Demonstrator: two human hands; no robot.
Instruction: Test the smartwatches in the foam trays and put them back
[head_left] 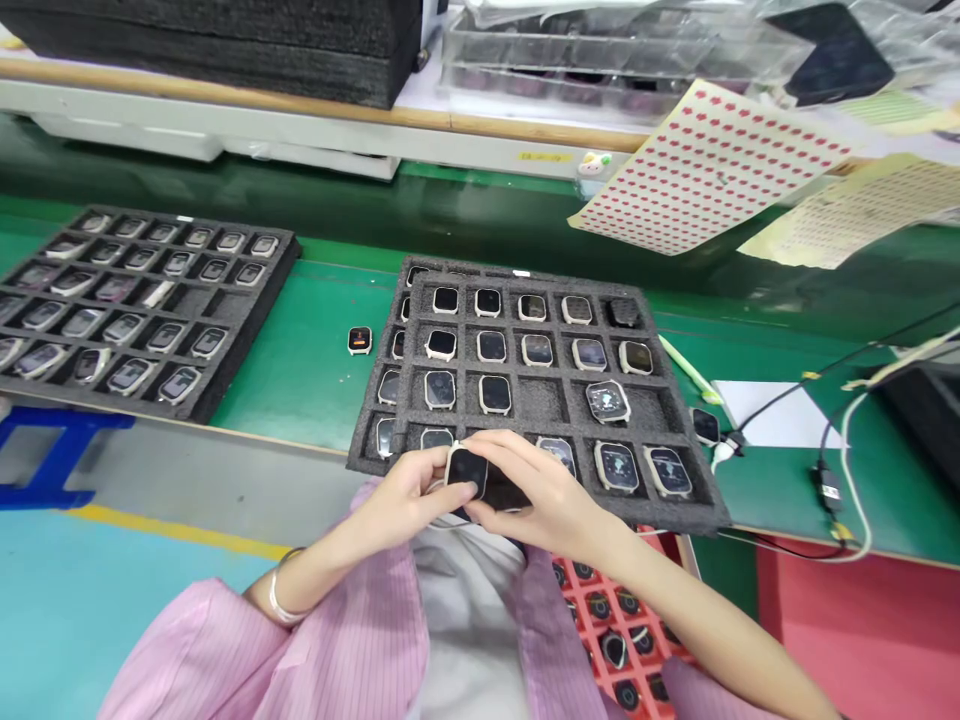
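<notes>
Near the front edge of a black foam tray point(543, 400), I hold a square smartwatch case point(466, 470) without a strap, its screen dark and facing up. My left hand point(409, 495) grips it, with the thumb on the lower part of the screen. Curled around its right side is my right hand point(544, 495), fingertips at the upper edge and thumb below. A dark area shows between the right fingers and thumb; I cannot make out what it is. Part of a white cable point(437, 488) shows beside the left fingers. Several similar watches sit in the tray, one point(607, 402) tilted across a divider.
Another foam tray point(247, 330) of watches lies left. A single watch point(360, 340) rests on the green table point(315, 320). At right are a green pen point(690, 370), white paper point(784, 414) and cables point(847, 470). A red tray point(600, 620) sits below; a sticker sheet point(697, 170) hangs above.
</notes>
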